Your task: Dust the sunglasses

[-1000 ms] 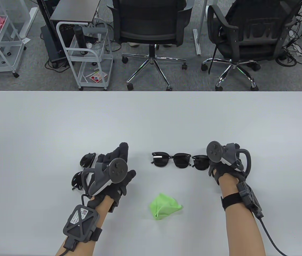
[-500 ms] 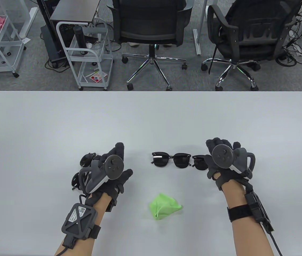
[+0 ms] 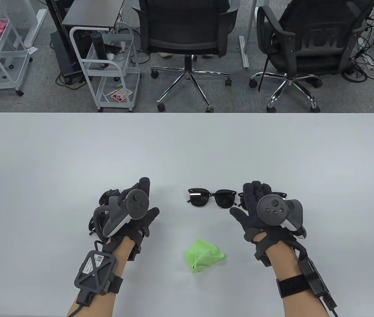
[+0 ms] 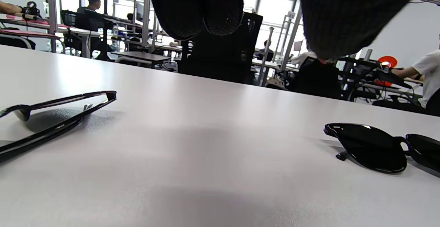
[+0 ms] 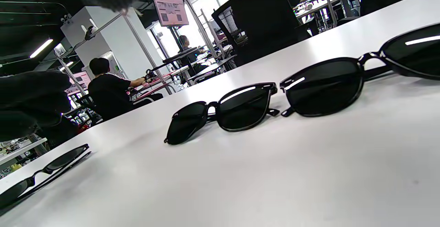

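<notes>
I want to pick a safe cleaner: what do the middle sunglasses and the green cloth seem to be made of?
Middle sunglasses: the frame looks like glossy black plastic, with sharp light streaks along its rims in the right wrist view; the lenses are dark, smooth and reflective, glass or plastic I cannot tell. Green cloth: soft, matte fabric, crumpled into folds, possibly microfibre.

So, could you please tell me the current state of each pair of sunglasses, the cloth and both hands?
Middle sunglasses: folded, lying on the table, untouched.
Right sunglasses: on the table, partly under the right hand in the table view.
Left sunglasses: on the table, mostly hidden by the left hand in the table view.
Green cloth: crumpled, lying untouched.
Left hand: fingers relaxed, holds nothing.
Right hand: fingers spread, holds nothing.
</notes>
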